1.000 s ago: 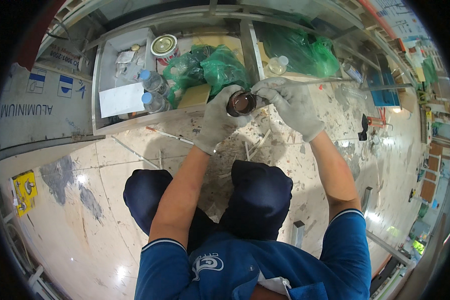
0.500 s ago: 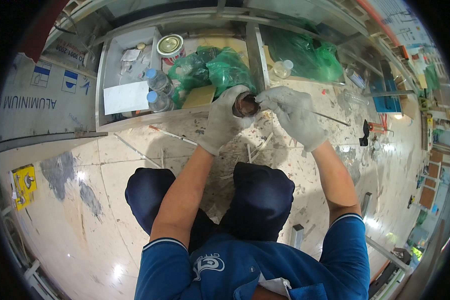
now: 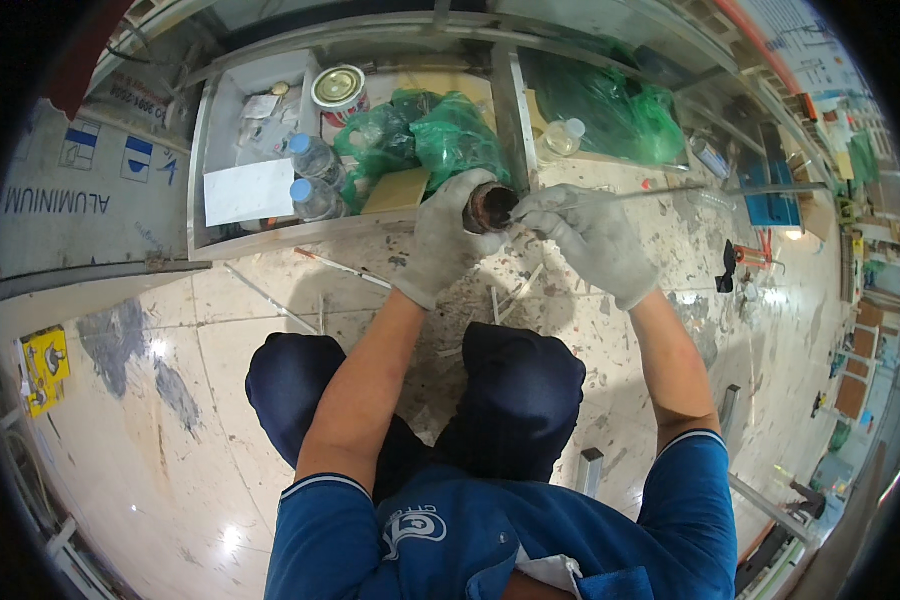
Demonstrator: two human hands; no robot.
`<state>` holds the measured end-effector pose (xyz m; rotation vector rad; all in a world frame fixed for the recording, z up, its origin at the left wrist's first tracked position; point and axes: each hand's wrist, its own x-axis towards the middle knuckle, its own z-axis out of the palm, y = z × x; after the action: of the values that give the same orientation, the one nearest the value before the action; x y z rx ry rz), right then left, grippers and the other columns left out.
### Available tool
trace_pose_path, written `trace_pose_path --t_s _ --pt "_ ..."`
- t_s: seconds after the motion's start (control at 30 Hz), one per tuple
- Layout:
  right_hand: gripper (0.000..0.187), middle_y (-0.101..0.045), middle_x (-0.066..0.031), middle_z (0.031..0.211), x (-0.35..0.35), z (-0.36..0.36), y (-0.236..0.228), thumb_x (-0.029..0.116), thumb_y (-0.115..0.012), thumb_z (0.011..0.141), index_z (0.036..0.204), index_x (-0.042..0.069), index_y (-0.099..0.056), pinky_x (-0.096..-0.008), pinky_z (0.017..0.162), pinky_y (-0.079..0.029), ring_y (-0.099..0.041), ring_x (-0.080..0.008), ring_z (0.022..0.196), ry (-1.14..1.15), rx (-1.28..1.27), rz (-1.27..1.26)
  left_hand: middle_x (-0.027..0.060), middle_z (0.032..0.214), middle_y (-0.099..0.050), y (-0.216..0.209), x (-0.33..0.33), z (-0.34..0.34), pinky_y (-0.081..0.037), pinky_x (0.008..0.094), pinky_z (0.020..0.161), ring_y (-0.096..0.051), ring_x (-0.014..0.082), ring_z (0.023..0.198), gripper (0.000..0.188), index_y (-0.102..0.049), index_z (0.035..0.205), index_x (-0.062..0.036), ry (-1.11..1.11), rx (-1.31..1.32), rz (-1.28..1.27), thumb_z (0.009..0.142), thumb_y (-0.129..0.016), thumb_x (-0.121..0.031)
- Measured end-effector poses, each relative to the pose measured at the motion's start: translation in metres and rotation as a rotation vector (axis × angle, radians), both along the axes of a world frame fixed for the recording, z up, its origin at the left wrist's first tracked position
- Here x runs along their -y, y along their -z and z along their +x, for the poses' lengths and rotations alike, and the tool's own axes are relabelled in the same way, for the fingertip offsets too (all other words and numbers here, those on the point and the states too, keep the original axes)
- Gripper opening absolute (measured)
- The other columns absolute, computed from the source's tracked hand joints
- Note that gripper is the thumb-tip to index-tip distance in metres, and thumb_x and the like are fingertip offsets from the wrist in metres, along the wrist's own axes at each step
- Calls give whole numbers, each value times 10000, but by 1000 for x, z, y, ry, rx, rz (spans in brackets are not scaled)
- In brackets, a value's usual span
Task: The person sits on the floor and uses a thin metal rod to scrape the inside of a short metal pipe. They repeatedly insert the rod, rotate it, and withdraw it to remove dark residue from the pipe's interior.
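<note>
My left hand (image 3: 448, 235), in a grey-white work glove, is wrapped round a small dark-brown round container (image 3: 491, 208) whose mouth faces me. The contents look dark and cannot be made out. My right hand (image 3: 595, 235), gloved alike, pinches a thin rod-like tool (image 3: 635, 194). One end of the tool reaches the right rim of the container; the other runs out to the right, where it overlaps a metal bar in the view. Both hands are held above the floor, in front of my knees.
Beyond my hands, a metal-framed tray (image 3: 310, 232) holds a paint can (image 3: 339, 90), blue-capped bottles (image 3: 315, 157) and green plastic bags (image 3: 458, 140). A clear bottle (image 3: 564, 138) stands to its right. Thin strips (image 3: 270, 298) and an orange-handled tool (image 3: 755, 256) lie on the stained floor (image 3: 240, 400).
The rod-like tool has swung up from slanting down to the right to nearly level. My right hand has turned slightly with it; my left hand still holds the container.
</note>
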<state>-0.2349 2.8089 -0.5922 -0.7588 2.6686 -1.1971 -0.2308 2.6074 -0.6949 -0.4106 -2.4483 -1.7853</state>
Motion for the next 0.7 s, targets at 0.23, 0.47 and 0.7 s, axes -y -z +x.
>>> trace_pose_path --t_s 0.23,0.47,0.7 --pt "175 -761 -133 1032 1 -2 -1 110 -653 998 1047 -6 -775 -334 805 -580 -743 -232 890 -22 -205 112 158 1129 -693 -1 -2 1 -559 368 923 -697 301 1034 635 -622 1242 -23 -7 -72 -38 684 -900 -147" --pt "182 -757 -133 1048 3 -5 -1 100 -637 1011 1047 -18 -772 -321 784 -588 -738 -221 896 14 -98 -128 168 1145 -694 -3 -1 -1 -558 370 918 -699 311 1044 628 -626 1237 -20 11 -48 -51 679 -888 -140" --pt "206 -744 -121 1074 -1 -2 -4 87 -630 1018 1098 -57 -755 -297 790 -587 -724 -180 911 46 176 -8 167 1147 -697 -3 1 -2 -556 370 926 -700 307 1049 642 -623 1249 -20 -6 -40 -35 676 -884 -145"
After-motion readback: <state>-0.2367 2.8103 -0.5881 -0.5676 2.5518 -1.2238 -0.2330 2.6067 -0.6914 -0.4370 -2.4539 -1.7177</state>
